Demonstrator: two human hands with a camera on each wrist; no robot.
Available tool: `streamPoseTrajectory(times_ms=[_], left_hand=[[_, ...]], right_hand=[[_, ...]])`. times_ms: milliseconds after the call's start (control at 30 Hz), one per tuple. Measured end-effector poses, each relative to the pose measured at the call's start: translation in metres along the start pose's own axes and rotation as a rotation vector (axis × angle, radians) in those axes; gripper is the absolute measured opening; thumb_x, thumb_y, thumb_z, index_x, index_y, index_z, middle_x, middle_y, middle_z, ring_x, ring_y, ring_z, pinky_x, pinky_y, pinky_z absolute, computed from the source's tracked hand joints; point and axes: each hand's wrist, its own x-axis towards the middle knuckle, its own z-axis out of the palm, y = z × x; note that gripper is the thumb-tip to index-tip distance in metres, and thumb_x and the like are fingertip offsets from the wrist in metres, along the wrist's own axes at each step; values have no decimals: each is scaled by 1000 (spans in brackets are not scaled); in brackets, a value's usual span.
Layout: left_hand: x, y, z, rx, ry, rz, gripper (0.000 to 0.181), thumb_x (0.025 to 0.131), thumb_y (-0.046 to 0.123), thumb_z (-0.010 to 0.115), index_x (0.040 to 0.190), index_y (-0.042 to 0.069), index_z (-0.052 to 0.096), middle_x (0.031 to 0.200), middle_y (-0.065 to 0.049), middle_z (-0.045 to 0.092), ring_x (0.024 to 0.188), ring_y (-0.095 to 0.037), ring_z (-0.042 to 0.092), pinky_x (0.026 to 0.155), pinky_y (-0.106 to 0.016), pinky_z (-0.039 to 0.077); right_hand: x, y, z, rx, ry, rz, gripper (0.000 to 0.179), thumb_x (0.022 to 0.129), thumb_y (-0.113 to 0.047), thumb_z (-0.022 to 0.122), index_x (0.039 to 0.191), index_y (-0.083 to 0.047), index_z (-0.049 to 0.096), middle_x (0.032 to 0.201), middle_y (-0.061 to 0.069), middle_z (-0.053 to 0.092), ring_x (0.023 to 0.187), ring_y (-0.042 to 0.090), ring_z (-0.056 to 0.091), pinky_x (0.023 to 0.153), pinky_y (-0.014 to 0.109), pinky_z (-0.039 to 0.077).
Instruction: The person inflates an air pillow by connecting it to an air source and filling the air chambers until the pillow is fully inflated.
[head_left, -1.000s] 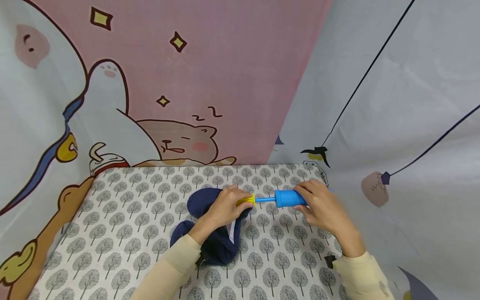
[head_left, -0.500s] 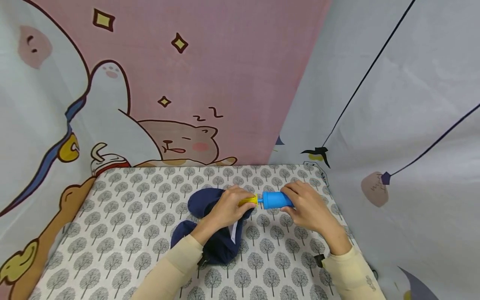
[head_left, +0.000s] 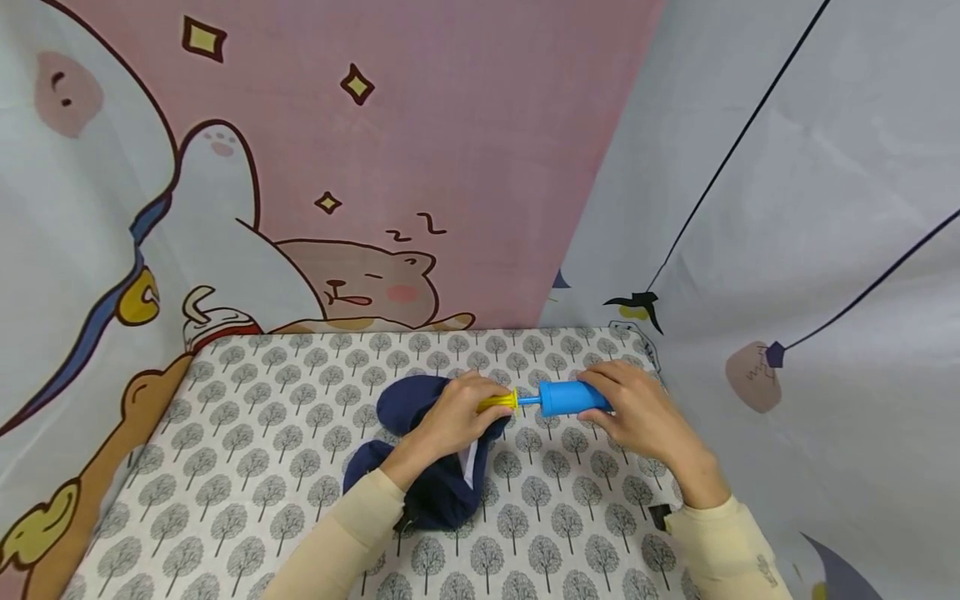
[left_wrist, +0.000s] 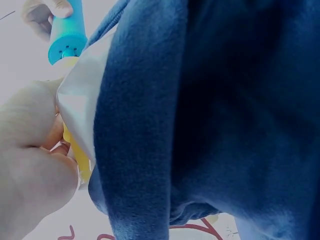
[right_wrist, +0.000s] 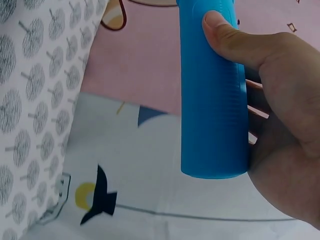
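A blue hand pump [head_left: 564, 398] lies level between my two hands above the table. My right hand [head_left: 641, 417] wraps its fingers and thumb round the blue barrel, which the right wrist view shows up close. My left hand [head_left: 452, 417] grips the pump's yellow end [head_left: 497, 402], and a short length of light blue rod shows between yellow end and barrel. Under the left hand and forearm is a navy, curved, neck-pillow-like cushion [head_left: 405, 404]. In the left wrist view its soft navy cloth [left_wrist: 137, 125] and a white flap [left_wrist: 82, 97] lie right beside the yellow part. The pump's tip is hidden.
The table wears a white cloth [head_left: 292, 467] printed with grey trees. Behind it hangs a pink and white cartoon curtain [head_left: 480, 167], with a pale curtain [head_left: 847, 275] close along the right side. A small black piece [head_left: 660, 517] shows by the right sleeve.
My right hand slid the blue barrel left toward the yellow end, then back right partway, so the rod shortened and lengthened again. My left hand and the cushion stay nearly in place.
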Motion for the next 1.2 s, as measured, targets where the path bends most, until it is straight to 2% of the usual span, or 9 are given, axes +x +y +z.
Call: streamPoseTrajectory(times_ms=[200,400,633,833,900,967,1067,1133,1200], left_hand=[[0,-1,-1,-3,2,-7,22,103,22,84,122,10,86,116,-5,87,95,-19,71,80,-26,57],[-2,-5,-2,8,6,-7,21,104,20,83,122,10,86,115,-6,87,97,-19,75,90,-35,61],[-5,-8,-2,-5,25,-4,24,103,18,84,124,8,86,116,-7,87,94,-20,70,80,-27,58],[-6,-9,-1,-20,33,-21,25,103,19,83,126,7,85,117,-7,87,98,-21,73,84,-32,61],[-6,-8,0,-23,32,-21,25,104,18,83,126,7,84,118,-8,86,99,-22,72,86,-33,61],[-6,-6,1,-24,31,-20,25,104,18,82,127,6,84,118,-8,86,99,-23,72,87,-35,61],[-7,-5,3,-22,38,-20,24,105,18,82,126,6,84,118,-8,86,99,-23,72,90,-37,61],[-7,-4,5,-19,42,-18,23,105,18,81,125,8,85,117,-7,86,100,-23,73,95,-39,60],[-6,-4,7,-16,49,-13,22,105,19,81,124,8,85,117,-7,87,101,-23,74,98,-41,59]], right_hand=[[-13,14,-9,17,-1,15,59,81,-23,103,127,3,78,127,22,80,117,45,76,103,65,61],[-25,28,-16,55,8,46,60,79,-19,104,129,1,79,129,23,79,117,46,76,99,66,62],[-35,40,-28,69,25,75,60,77,-12,104,131,2,79,131,26,77,116,50,75,96,69,62],[-39,45,-35,34,56,77,65,73,-10,105,131,3,79,128,27,77,113,51,74,94,69,62],[-39,44,-33,32,64,65,63,75,-12,104,130,3,79,127,27,77,113,50,74,95,69,61],[-39,41,-29,24,67,43,57,91,-33,97,130,4,79,126,26,78,112,49,74,96,69,60],[-36,34,-22,1,75,7,71,109,-61,65,130,5,78,125,26,78,112,47,73,97,67,58],[-34,30,-17,-23,90,-12,88,110,-71,40,129,6,78,123,25,78,111,47,73,97,67,57],[-31,25,-14,-43,104,-25,91,112,-72,36,127,7,78,122,25,78,110,47,73,96,66,57]])
